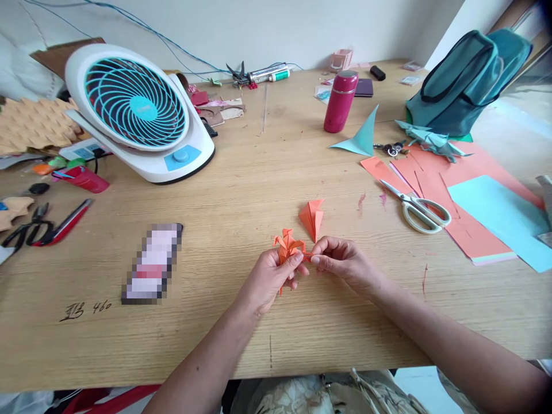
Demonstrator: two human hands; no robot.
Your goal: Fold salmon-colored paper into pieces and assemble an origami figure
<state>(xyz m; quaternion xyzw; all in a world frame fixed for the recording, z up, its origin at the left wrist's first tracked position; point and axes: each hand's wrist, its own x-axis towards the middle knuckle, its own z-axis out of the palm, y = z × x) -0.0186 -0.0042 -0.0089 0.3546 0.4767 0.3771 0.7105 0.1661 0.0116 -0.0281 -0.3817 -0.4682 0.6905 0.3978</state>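
Observation:
My left hand [269, 276] is closed around a small orange folded paper flower [288, 246], gripping its lower part just above the wooden table [241, 190]. My right hand [342, 261] pinches one petal tip of the same flower between thumb and forefinger. A second orange folded paper piece [312, 218], cone-shaped, lies on the table just beyond my hands.
White-handled scissors [416, 208] lie on orange and blue paper sheets [478, 213] at right. A teal folded paper cone [361, 138], magenta bottle [340, 101] and teal backpack [466, 80] stand farther back. A white and teal fan [138, 112] sits at left, with black scissors and a cutter [41, 227].

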